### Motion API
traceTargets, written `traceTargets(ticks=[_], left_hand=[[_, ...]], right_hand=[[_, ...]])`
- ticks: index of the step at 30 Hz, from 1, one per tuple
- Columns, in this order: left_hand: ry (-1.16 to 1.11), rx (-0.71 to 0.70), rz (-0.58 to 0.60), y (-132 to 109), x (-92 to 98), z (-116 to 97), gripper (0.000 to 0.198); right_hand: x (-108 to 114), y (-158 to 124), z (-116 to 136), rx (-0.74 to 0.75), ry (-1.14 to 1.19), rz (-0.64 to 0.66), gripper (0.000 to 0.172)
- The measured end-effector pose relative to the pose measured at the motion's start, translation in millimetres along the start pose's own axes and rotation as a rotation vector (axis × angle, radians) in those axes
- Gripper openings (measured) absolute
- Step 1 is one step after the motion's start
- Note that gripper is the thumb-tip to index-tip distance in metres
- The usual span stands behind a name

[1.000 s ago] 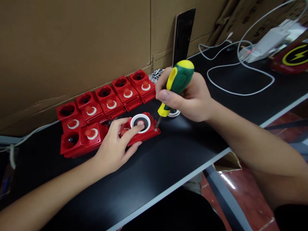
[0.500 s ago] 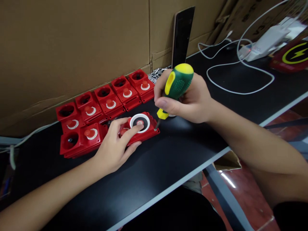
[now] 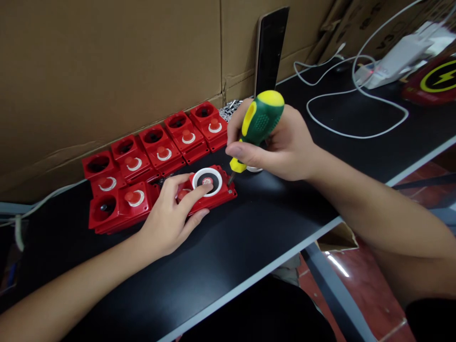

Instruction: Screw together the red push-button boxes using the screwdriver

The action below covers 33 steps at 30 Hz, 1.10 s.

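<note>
The red plastic block [image 3: 210,190] being worked on lies flat on the black table [image 3: 228,256] near its front edge, just in front of the row of similar pieces, with a white ring and dark centre facing up. The left hand [image 3: 171,216] lies over its near-left side, forefinger pressing on the ring and thumb against the front wall, which looks meant to keep the block from turning or sliding under the tool. The right hand [image 3: 281,142] is clenched around the green and yellow screwdriver [image 3: 258,126], which leans up and to the right so that its short metal tip meets the block's far right corner, where a screw seems to sit. One screwdriver is in view, and one block under the hands. Behind and to the left stand six more red blocks [image 3: 156,149], four in a slanting back row and two nearer, each with a round hole and a small red button in a white collar. A heap of small silver screws [image 3: 230,110] lies by the cardboard wall [image 3: 107,71], within reach of the right hand. One dark phone [image 3: 271,47] leans against the cardboard, and white cables [image 3: 356,95] loop at the far right.
</note>
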<state>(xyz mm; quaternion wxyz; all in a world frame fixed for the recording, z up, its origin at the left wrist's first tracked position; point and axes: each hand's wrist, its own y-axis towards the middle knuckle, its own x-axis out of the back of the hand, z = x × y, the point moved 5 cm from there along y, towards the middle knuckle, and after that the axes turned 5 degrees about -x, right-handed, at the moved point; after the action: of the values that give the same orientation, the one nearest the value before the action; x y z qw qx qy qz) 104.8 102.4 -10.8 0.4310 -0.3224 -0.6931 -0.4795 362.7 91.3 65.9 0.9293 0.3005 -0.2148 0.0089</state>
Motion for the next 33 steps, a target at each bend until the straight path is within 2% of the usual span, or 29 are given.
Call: traceTargets(ticks=[8, 12, 14, 17, 29, 33], left_hand=[[0.003, -0.007, -0.010, 0.0, 1.1, -0.4, 0.061], [0.010, 0.002, 0.003, 0.5, 0.8, -0.8, 0.058], [0.021, 0.001, 0.007, 0.6, 0.6, -1.2, 0.056], [0.026, -0.005, 0.008, 0.5, 0.8, -1.2, 0.055], [-0.023, 0.009, 0.012, 1.3, 0.7, -0.2, 0.064], [-0.015, 0.004, 0.004, 1.0, 0.7, -0.1, 0.064]], right_hand=[[1.1, -2.7, 3.7, 0.037, 0.006, -0.043, 0.049], [-0.9, -3.3, 5.3, 0.152, 0.019, -0.032, 0.043], [-1.5, -3.3, 3.9, 0.157, -0.002, -0.023, 0.044], [-1.2, -3.5, 2.0, 0.129, -0.055, -0.002, 0.048], [-0.7, -7.2, 8.0, 0.178, -0.048, 0.068, 0.050], [0.5, -9.7, 9.5, 0.184, -0.038, 0.162, 0.038]])
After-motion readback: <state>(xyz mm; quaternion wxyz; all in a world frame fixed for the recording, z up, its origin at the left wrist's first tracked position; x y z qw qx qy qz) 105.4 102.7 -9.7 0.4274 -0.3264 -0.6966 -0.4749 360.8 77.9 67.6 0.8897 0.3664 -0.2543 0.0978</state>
